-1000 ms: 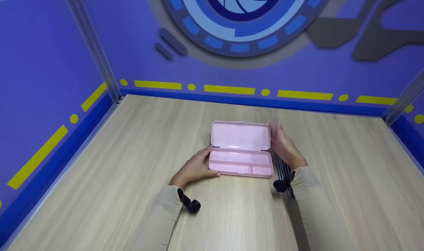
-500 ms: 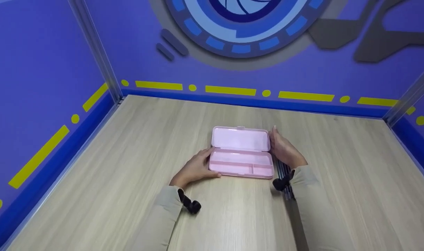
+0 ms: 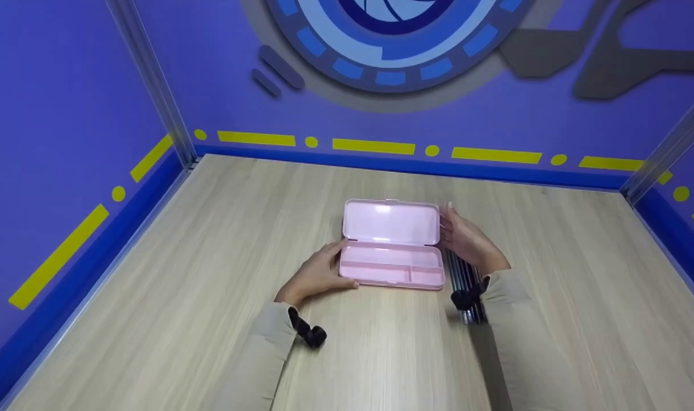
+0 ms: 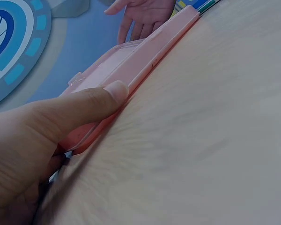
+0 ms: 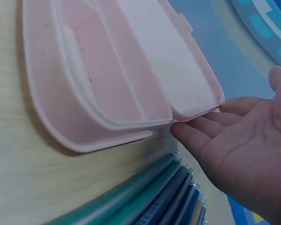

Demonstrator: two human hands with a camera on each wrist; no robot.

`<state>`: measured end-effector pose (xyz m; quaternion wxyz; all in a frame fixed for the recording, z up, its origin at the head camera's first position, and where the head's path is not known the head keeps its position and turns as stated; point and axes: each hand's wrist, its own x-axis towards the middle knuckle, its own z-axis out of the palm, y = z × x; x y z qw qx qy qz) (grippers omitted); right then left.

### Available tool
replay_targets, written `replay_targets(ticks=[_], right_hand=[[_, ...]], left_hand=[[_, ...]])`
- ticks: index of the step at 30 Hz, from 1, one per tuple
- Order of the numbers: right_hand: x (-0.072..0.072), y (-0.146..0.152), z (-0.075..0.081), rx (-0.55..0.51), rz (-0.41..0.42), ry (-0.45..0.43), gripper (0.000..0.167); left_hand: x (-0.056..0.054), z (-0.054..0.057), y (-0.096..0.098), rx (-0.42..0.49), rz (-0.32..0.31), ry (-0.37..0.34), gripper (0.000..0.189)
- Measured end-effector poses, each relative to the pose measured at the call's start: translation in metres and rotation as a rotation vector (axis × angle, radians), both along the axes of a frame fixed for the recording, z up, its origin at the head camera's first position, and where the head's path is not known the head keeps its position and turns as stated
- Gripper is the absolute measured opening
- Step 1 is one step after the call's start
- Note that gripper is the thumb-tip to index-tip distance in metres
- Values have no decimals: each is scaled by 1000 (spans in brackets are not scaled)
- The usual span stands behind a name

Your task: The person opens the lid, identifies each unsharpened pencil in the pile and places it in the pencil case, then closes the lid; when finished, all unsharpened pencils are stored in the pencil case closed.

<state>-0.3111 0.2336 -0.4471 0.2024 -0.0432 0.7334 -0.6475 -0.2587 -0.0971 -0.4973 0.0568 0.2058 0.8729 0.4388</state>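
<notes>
A pink pencil case (image 3: 376,275) lies on the table with its lid (image 3: 391,221) raised and leaning back; its compartments look bare inside. My left hand (image 3: 314,273) grips the case's left end. In the left wrist view, the thumb (image 4: 91,104) presses on the front wall. At the other side, my right hand (image 3: 471,242) has its palm turned toward the case and its fingers extended. Those fingers (image 5: 203,125) touch the lid near the hinge corner in the right wrist view. Below them lie several pencils (image 5: 152,201), green and dark blue, side by side.
The wooden table (image 3: 198,274) carries the case and the pencils (image 3: 460,273), which are partly covered by the right wrist and its black camera strap (image 3: 468,297). Blue printed panels (image 3: 381,123) wall in the back and both sides.
The lid leaned further back half a second ago and now stands steeper again. My right hand has shifted slightly, showing more of its fingers. The left hand keeps its hold on the pencil case.
</notes>
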Motion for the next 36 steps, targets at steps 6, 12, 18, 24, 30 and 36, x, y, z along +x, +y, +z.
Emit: replay_targets(ticks=[6,12,18,24,30,36], right_hand=[[5,2,9,104,-11,39,82],[11,5,17,161,28,74,79],[18,12,26,227,51,103,80],[27,23,35,335,62,139,77],[35,37,38,449,75,230,72],[43,48,41,535,69,295,68]], left_hand=[[1,-1,0,0,1,-4,100],[2,-1,0,2,3,-8,100],[1,0,0,10,3,-10,101],[1,0,0,21,4,-6,100],[1,-1,0,11,3,7,99],[0,-1,0,12,-8,23,100]])
